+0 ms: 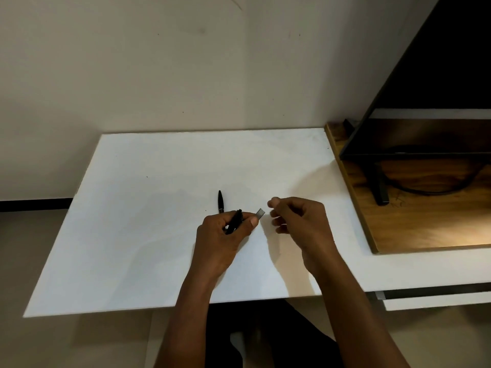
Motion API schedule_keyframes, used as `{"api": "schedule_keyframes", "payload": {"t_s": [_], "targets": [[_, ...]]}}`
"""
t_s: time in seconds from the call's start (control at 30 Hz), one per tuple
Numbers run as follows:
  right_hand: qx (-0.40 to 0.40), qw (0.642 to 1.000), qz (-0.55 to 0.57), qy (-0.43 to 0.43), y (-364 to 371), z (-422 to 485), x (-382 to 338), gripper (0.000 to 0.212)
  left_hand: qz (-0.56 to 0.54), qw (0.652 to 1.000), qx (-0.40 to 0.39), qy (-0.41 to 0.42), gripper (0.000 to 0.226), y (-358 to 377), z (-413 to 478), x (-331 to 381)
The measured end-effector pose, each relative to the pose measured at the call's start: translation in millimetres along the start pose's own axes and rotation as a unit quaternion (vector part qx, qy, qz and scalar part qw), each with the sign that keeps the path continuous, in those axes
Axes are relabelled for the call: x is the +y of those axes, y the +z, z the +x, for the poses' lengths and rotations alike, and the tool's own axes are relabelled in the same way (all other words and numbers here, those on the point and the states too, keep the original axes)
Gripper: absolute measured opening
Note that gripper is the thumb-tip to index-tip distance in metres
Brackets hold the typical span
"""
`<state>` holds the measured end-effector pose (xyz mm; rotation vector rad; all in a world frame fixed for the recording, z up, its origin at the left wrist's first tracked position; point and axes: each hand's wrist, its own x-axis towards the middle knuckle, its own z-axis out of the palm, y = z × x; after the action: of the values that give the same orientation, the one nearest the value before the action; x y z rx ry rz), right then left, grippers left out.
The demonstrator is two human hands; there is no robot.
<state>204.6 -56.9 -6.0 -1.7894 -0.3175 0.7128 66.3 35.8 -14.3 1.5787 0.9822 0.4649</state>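
Pale wall (pixel 159 75) backs the white worktop (pixel 132 235), and near the middle of that sheet lies a black pen half (pixel 220 201), pointing away from me, touched by nothing. I place everything else by that pen half.

Just nearer to me than it is my left hand (pixel 223 235), hovering low over the worktop. Its fingers are curled round a black barrel (pixel 235 220), which slants across the palm with its upper end pointing up towards the pen half but not reaching it. The thumb and forefinger of the same hand pinch a small grey piece (pixel 260 213), which sticks out to the right of the pen half and a little nearer to me. What exactly that piece is, I cannot tell.

My right hand (pixel 300 221) is further right of the pen half, just beyond the grey piece without touching it. Its fingers are loosely bent, thumb and forefinger parted, and it holds nothing.

Far to the right of the pen half, a wooden board (pixel 425 221) butts against the worktop's edge. A dark screen (pixel 438 75) stands on it, with a black cable (pixel 425 191) curving beneath.
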Motion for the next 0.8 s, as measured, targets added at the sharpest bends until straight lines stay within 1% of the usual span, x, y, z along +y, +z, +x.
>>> {"api": "schedule_keyframes", "payload": {"t_s": [0.03, 0.07, 0.1, 0.17, 0.23, 0.33, 0.4, 0.57, 0.67, 0.8], "targets": [[-0.045, 0.998, 0.045, 0.023, -1.4, -0.8, -2.2, 0.016, 0.006, 1.0, -0.002, 0.003, 0.015, 0.3, 0.1, 0.1], [-0.08, 0.994, 0.065, 0.034, -2.1, -1.7, -3.2, 0.016, 0.009, 1.0, -0.006, 0.005, 0.015, 0.5, 0.2, 0.4], [-0.105, 0.991, 0.076, 0.038, -2.1, -2.6, -3.5, 0.016, 0.01, 1.0, -0.01, 0.007, 0.014, 0.7, 0.0, 0.7], [-0.129, 0.987, 0.09, 0.039, -1.3, -3.6, -2.8, 0.015, 0.014, 1.0, -0.01, 0.016, 0.013, 1.1, -0.5, 1.5], [-0.13, 0.984, 0.112, 0.054, -1.5, -3.3, -1.9, 0.013, 0.019, 0.999, 0.013, 0.024, 0.012, 0.8, -0.5, 2.1], [-0.137, 0.974, 0.15, 0.103, -2.9, -1.5, 0.3, 0.014, 0.011, 0.998, 0.067, 0.014, 0.013, -0.8, 0.3, 2.6], [-0.136, 0.966, 0.172, 0.137, -3.0, -0.4, 2.4, 0.011, 0.003, 0.997, 0.082, 0.014, 0.014, -1.3, 0.1, 3.1], [-0.122, 0.947, 0.224, 0.194, -1.3, -0.1, 3.4, 0.009, -0.054, 0.995, 0.089, 0.007, 0.018, -2.3, -0.8, 3.5], [-0.121, 0.941, 0.238, 0.209, -1.1, -0.1, 3.7, 0.011, -0.082, 0.993, 0.089, 0.001, 0.022, -2.9, -0.3, 3.4], [-0.116, 0.939, 0.24, 0.217, -0.6, -0.3, 4.6, 0.011, -0.094, 0.992, 0.088, -0.007, 0.022, -3.1, -0.1, 3.2]]}}
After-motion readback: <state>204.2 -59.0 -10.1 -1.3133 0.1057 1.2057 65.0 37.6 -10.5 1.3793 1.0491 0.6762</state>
